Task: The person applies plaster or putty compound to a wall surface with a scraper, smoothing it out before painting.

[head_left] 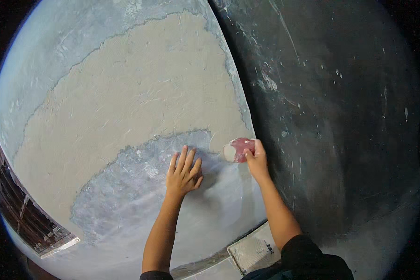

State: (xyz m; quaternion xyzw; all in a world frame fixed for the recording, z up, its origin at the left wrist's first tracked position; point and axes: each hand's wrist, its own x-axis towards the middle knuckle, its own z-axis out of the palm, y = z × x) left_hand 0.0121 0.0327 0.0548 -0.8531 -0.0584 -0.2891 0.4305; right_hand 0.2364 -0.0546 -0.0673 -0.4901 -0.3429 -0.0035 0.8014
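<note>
A pale grey-blue curved panel fills the left and middle, with a broad, rough-edged coat of beige paste across it. My left hand rests with fingers spread on a mottled bare patch just below the beige coat. My right hand grips a flat red spreader carrying beige paste on its left part. The spreader lies at the panel's right edge, where the beige coat meets the bare surface, to the right of my left hand.
A dark, scuffed surface with white splatters stands right of the panel's edge. At the lower left is a dark slatted opening with a light rim. A pale rectangular piece with dark specks sits at the bottom, between my forearms.
</note>
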